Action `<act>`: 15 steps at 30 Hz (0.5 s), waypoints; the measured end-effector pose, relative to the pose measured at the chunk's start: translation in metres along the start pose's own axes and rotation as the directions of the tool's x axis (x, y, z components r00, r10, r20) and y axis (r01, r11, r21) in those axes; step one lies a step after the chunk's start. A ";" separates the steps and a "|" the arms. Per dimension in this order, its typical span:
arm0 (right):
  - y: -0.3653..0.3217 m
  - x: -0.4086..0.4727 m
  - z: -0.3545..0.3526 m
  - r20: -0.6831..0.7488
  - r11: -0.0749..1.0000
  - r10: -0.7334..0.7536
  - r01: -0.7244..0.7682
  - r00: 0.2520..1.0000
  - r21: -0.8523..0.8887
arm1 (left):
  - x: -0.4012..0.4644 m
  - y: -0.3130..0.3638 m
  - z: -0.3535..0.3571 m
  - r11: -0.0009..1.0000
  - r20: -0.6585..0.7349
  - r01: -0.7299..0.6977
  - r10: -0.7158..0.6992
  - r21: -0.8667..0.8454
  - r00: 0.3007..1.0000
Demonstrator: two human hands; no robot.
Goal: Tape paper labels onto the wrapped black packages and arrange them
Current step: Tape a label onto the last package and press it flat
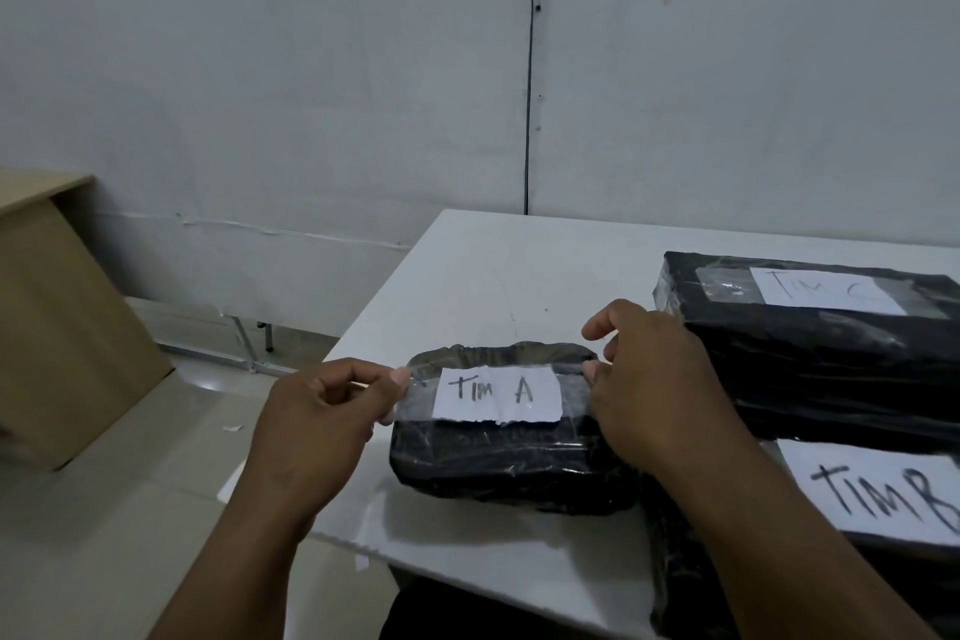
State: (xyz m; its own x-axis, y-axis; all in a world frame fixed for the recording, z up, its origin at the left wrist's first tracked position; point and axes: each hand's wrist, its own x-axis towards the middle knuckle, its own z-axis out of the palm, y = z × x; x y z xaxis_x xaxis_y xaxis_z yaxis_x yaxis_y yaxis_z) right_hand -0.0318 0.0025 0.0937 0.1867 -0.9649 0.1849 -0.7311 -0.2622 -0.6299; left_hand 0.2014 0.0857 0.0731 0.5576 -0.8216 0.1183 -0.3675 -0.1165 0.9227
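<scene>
Holding a strip of clear tape (415, 392) stretched between two hands, a person works at a white desk (498, 270) set against a pale wall (311, 68). Stuck under the tape is a torn paper label (497, 392) with "TIM A" handwritten on it. The left hand (322, 424) pinches the tape's left end between curled fingers (401, 376) and thumb. The right hand (654, 379) grips the right end, its fingers curled, with the index finger raised a little above the others. The tape and label sit over the top of a small black wrapped package (511, 465), which lies on the desk near its front left corner, between the two hands; whether the label is already pressed down on the wrap is hard to tell.

To the right, just behind the right hand, lies a larger black package (810, 359) with a taped label (826, 290) reading "TIM C". Nearer the person on the right is another black package (691, 582), cut off by the picture's edge, with a big label (872, 489) reading "TIMB".

On the left, well apart from the desk, a brown cardboard box (62, 327) stands on the tiled floor (130, 535).
</scene>
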 end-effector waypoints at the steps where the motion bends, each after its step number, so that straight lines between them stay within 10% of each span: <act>1: 0.000 0.000 0.000 -0.001 1.000 -0.002 0.002 1.000 -0.003 | 0.000 0.000 0.000 1.000 -0.006 0.001 -0.001 0.003 1.000; 15: 0.006 -0.003 0.010 -0.101 0.997 -0.035 0.028 0.994 -0.067 | -0.005 -0.024 0.011 0.934 -0.025 0.245 -0.260 -0.262 0.965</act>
State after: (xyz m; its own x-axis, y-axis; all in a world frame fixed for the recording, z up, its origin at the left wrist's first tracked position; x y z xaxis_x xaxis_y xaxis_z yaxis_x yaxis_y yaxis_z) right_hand -0.0300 0.0040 0.0814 0.1449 -0.9484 0.2821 -0.7678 -0.2876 -0.5725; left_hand 0.1987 0.0867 0.0464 0.6528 -0.7485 -0.1167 -0.0117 -0.1640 0.9864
